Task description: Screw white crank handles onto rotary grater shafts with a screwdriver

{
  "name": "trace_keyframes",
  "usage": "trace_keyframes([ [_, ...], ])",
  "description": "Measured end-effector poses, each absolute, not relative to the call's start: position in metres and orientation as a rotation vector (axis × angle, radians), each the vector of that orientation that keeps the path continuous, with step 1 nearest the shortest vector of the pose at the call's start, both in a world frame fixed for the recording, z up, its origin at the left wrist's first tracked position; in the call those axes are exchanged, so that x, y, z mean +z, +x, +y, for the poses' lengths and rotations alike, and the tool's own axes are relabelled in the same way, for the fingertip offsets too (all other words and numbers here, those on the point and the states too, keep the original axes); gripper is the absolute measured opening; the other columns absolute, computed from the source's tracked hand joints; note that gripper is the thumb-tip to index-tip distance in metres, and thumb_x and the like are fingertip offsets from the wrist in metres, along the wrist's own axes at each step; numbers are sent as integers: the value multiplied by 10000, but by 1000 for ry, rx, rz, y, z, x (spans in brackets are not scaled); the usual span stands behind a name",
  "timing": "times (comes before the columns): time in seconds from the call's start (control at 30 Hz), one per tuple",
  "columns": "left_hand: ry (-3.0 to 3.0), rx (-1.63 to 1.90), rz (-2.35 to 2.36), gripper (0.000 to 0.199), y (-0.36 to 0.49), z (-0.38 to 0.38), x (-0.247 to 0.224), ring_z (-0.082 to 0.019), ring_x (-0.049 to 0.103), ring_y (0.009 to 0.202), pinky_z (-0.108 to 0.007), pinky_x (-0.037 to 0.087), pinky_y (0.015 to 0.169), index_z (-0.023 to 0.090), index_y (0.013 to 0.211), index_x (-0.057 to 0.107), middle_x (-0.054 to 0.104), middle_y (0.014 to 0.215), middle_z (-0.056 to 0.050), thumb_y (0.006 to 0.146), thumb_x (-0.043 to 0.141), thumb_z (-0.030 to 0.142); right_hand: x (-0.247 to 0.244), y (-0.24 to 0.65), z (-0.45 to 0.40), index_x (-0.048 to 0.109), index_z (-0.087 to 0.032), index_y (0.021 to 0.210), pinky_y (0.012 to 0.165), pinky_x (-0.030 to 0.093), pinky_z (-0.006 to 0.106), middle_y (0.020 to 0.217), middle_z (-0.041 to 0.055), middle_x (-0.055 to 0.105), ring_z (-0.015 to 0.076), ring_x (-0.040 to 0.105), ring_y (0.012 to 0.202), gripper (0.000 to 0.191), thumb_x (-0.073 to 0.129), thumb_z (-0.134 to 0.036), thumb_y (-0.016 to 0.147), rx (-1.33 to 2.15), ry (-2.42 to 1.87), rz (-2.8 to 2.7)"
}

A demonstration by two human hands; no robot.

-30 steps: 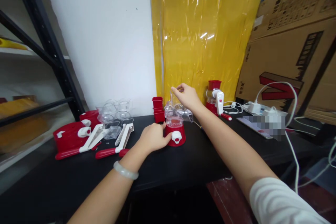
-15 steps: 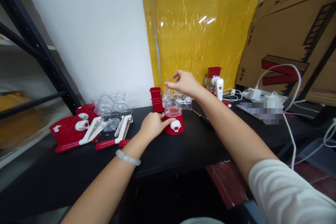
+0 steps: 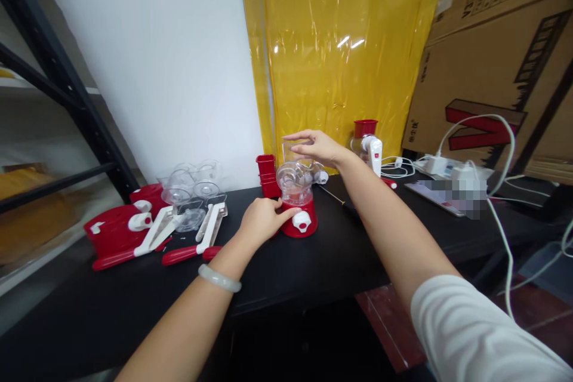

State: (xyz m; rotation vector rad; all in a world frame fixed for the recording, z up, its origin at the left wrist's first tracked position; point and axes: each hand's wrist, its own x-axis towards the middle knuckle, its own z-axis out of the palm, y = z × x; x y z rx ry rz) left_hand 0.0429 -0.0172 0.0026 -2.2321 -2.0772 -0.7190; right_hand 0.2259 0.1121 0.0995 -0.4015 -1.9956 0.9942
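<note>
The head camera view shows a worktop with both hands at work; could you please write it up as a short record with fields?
left hand: thumb and fingers on a round red plastic base
right hand: raised over the clear plastic housing; contact unclear
base detail: white knob in front
behind base: stacked red plastic hoppers
left side: red-handled white cranks, clear rounded housings
right side: large printed brown cardboard box
surface: black tabletop
</note>
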Motion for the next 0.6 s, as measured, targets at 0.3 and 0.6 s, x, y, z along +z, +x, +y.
trace_keyframes([
  [0.3,-2221,-678,-2062,661,45,-20,5,-298,717,926,-323,477,741,202,1016,776,775,964,-135,809,479,756,87,218,132,576,-211,1284,1023,487,519,1210,119,689,264,654,1130,752,807,-450,609,1385,-109,-1904],
  [0.6,-2201,-702,-2054,638,45,-20,5,-302,717,923,-332,485,755,215,955,784,777,937,-126,801,490,759,67,201,145,632,-202,1106,1080,435,503,1315,138,648,274,586,1263,681,768,-606,574,1514,8,-1806],
])
